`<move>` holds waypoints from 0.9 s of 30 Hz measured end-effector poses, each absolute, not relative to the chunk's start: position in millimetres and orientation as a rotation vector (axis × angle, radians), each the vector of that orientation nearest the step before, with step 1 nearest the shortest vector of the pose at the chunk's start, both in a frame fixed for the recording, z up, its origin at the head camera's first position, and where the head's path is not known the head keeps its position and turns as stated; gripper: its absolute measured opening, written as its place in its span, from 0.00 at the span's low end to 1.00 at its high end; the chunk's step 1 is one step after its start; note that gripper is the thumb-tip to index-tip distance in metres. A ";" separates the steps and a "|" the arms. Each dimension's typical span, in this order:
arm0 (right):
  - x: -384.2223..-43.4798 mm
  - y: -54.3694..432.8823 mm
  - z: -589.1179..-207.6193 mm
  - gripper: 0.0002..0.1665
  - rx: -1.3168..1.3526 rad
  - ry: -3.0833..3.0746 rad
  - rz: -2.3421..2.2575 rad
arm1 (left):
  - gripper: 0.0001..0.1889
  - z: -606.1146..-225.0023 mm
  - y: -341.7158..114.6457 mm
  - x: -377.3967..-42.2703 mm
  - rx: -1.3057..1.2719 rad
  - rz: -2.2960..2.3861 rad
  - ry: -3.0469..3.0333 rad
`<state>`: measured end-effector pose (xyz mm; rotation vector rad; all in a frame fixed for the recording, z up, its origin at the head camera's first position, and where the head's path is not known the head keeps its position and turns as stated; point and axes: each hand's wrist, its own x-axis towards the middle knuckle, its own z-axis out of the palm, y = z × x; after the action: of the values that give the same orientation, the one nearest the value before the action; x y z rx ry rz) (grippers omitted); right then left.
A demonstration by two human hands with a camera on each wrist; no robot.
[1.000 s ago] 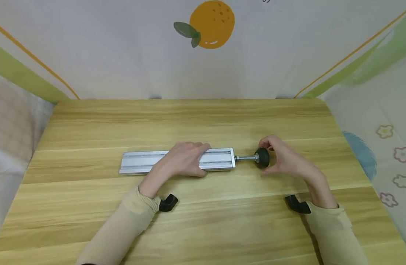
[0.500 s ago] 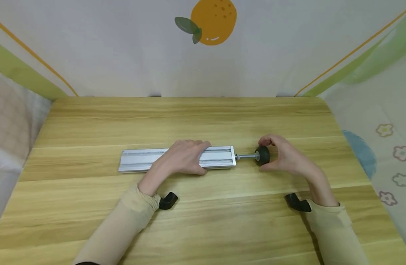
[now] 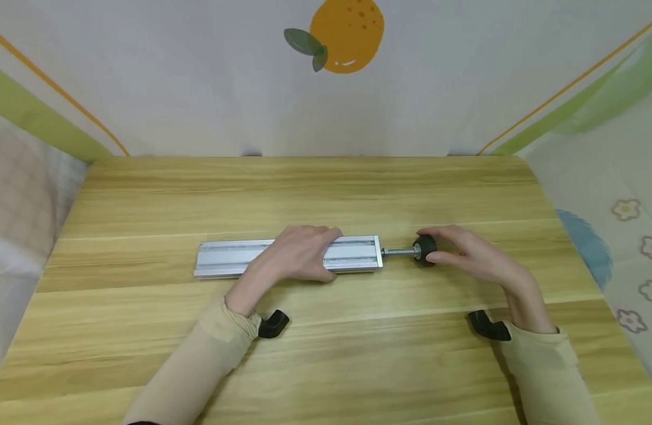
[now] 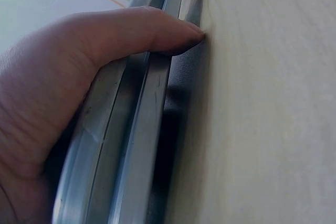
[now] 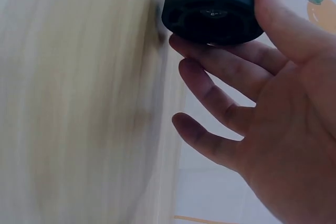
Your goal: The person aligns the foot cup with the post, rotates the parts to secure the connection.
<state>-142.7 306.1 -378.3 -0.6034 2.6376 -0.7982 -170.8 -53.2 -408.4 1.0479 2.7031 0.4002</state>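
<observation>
In the head view a silver aluminum profile [image 3: 352,250] lies lengthwise on the wooden table. My left hand [image 3: 303,254] grips it from above, with the thumb [image 4: 163,31] along its near side in the left wrist view. A threaded rod [image 3: 400,252] sticks out of the profile's right end plate. On the rod's outer end sits a black leveling foot [image 3: 426,250], its round hollow underside facing the right wrist camera. My right hand [image 3: 477,254] pinches the foot's rim between thumb and index finger; the other fingers are spread loosely below in the right wrist view.
The wooden table [image 3: 326,195] runs back to a white cloth [image 3: 198,77] printed with an orange. Black curved pieces [image 3: 274,324] stick out from both beige sleeves [image 3: 198,354].
My right hand has shifted its hold on the leveling foot, its thumb moving up over the near side. The left hand stays on the profile; the head view has drifted slightly.
</observation>
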 end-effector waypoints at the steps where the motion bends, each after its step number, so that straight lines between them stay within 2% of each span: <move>1: -142.5 306.9 -378.4 0.31 -0.599 2.630 -0.789 | 0.37 -408.6 -52.8 -170.7 1.049 0.398 2.703; 9: -143.0 309.5 -377.8 0.34 -0.581 2.605 -0.762 | 0.37 -408.0 -52.5 -170.3 1.037 0.397 2.692; 17: -146.2 303.2 -382.3 0.46 -0.678 2.668 -0.874 | 0.40 -407.1 -52.1 -170.2 1.032 0.402 2.701; 21: -148.1 298.8 -389.1 0.45 -0.762 2.725 -0.879 | 0.40 -408.1 -52.3 -170.4 1.033 0.398 2.703; 27: -147.7 296.5 -391.2 0.44 -0.746 2.758 -0.865 | 0.38 -409.2 -52.2 -170.4 1.030 0.398 2.698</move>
<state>-147.7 296.5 -391.2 -0.7465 2.7580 -0.8654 -170.4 -52.2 -409.2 1.0297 2.6983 0.3982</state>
